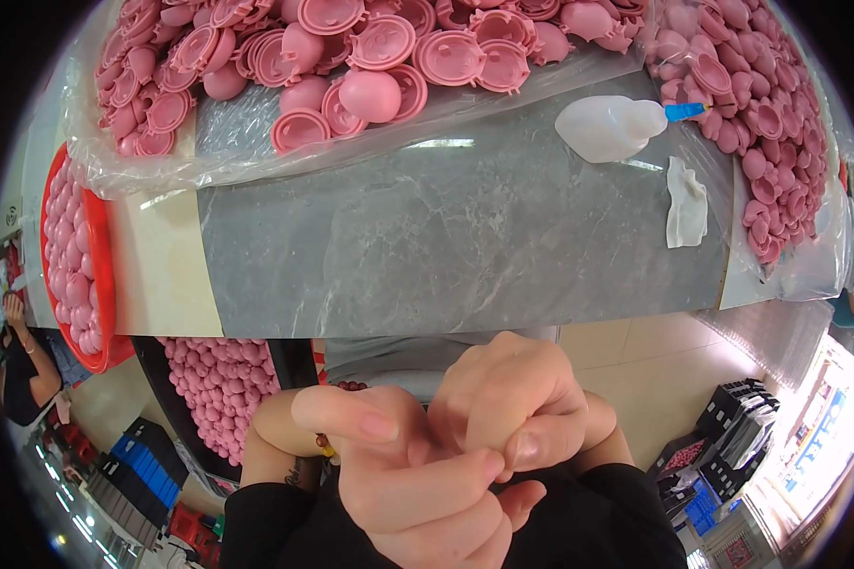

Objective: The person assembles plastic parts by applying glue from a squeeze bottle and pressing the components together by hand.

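Note:
My left hand (413, 465) and my right hand (522, 403) meet in front of my body, below the table's near edge. The right one is closed, fingers curled in and thumb pressed against them. On the left hand the fingers are bent and the index fingertip touches the right thumb and fingers, while its thumb sticks out to the side. Anything between them is hidden or too small to make out. Beyond the hands, pink plastic half-shells (380, 43) lie heaped on clear plastic sheeting (161, 175) at the table's far side.
A white squeeze bottle (603, 128) with a blue tip lies on the grey tabletop (455, 237), near a crumpled white scrap (685, 204). More pink shells (773, 133) fill the right. Pink balls fill a red basin (102, 275) and a dark bin (280, 360) at left.

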Demonstrator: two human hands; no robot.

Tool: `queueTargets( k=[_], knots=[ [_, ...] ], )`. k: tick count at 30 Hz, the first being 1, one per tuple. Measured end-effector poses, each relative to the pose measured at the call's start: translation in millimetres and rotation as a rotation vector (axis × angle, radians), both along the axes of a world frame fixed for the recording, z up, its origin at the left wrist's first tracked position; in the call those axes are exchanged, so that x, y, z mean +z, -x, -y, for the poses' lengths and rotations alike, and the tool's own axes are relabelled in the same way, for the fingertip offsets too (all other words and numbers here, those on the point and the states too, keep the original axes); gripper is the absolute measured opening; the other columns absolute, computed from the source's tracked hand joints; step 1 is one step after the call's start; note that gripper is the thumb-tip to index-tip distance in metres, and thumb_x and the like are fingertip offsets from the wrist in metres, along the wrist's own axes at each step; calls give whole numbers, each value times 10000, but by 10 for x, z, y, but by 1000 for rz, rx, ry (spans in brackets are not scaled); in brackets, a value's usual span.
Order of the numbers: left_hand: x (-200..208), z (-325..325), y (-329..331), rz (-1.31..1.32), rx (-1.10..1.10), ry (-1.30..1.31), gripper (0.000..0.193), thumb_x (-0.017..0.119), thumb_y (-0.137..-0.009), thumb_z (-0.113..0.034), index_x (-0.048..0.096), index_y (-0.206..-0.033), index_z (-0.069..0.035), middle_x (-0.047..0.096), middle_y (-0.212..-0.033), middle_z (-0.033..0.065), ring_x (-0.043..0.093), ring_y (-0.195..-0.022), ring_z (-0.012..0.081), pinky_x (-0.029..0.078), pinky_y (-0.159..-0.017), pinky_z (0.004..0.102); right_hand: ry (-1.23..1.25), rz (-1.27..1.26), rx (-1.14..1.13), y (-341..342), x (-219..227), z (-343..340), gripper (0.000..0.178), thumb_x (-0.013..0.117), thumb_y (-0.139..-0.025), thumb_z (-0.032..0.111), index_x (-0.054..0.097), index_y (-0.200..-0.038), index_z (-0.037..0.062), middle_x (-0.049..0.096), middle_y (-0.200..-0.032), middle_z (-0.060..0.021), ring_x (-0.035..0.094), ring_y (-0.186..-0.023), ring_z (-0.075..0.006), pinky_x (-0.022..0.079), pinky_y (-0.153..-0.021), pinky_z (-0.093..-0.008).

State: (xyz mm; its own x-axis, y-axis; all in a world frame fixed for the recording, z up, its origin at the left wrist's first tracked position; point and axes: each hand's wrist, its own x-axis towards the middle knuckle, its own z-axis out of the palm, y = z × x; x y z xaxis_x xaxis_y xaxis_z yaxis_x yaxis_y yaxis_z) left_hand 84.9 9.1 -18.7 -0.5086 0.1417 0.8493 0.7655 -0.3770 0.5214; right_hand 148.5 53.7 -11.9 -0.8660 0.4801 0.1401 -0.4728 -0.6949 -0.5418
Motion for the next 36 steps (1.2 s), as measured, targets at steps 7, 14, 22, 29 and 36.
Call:
queueTargets(
  k=[7, 14, 22, 29, 36],
  knots=[
    [14, -36, -88, 89, 159, 11, 325, 500, -568, -60, 204, -530, -190, 213, -624, -81, 277, -611, 9, 190, -648, 207, -154, 2, -38, 14, -43, 11, 205, 498, -795, 129, 541, -655, -14, 464, -492, -68, 413, -392, -175, 311, -363, -275],
    [71, 154, 211, -298, -200, 78, 350, 589, -563, -236, 240, -539, -223, 258, -645, -70, 351, -703, 109, 202, -618, 388, -236, 43, -182, 52, -23, 74, 208, 503, -795, 133, 536, -644, -7, 466, -491, -69, 423, -385, -175, 301, -345, -266],
    [109, 146, 156, -234, -100, 189, 330, 579, -503, -191, 252, -534, -225, 250, -654, -76, 318, -701, 129, 182, -591, 349, -480, 92, -462, 149, -50, 177, 186, 495, -738, 107, 514, -590, -5, 452, -475, -58, 401, -343, -172, 271, -315, -267],
    [216, 186, 226, -294, -252, 321, 335, 579, -493, -158, 250, -523, -213, 225, -642, -65, 265, -651, 139, 151, -572, 333, -545, 150, -531, 149, -41, 210, 335, 449, -735, 267, 489, -557, -14, 440, -466, -68, 401, -337, -182, 278, -317, -260],
    [249, 226, 288, -236, -430, 463, 355, 600, -495, -126, 254, -510, -200, 214, -638, -60, 246, -609, 137, 133, -551, 320, -543, 178, -585, 154, -55, 222, 325, 429, -756, 252, 489, -587, -19, 438, -460, -65, 398, -336, -170, 287, -314, -263]
  ],
)
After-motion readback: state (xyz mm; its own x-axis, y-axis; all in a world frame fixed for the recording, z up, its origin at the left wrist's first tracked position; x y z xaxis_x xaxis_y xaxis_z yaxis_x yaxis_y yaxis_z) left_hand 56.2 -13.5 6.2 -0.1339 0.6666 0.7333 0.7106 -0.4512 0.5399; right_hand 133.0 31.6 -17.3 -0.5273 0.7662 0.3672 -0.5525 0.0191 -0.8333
